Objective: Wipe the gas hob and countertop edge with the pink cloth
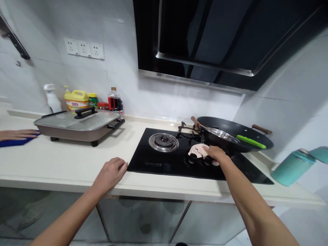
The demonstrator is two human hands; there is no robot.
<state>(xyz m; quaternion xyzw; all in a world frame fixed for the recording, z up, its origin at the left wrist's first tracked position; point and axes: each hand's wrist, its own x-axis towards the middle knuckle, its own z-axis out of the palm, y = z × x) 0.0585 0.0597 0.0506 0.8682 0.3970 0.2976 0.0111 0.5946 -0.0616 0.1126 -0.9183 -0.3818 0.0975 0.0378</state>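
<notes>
My right hand (216,152) is closed on a pale pink cloth (197,150), pressing it to the black glass gas stove (164,164) just behind the control knobs (192,158). Beside the stove's left front corner, my left hand (112,172) rests palm down on the counter (77,160) with nothing in it. Its fingers are loosely bent and partly hidden. Left of the cloth lies a round burner (164,142). A black wok (230,148) stands behind my right hand, with a metal lid or bowl (222,134) and a green handle (251,141) in it.
An electric pan (77,133) with a glass lid sits on the left counter, bottles such as a yellow jug (76,100) behind it. Another person's hand (19,134) lies on a blue cloth (19,140). A range hood (200,41) hangs above; a teal canister (293,167) stands right.
</notes>
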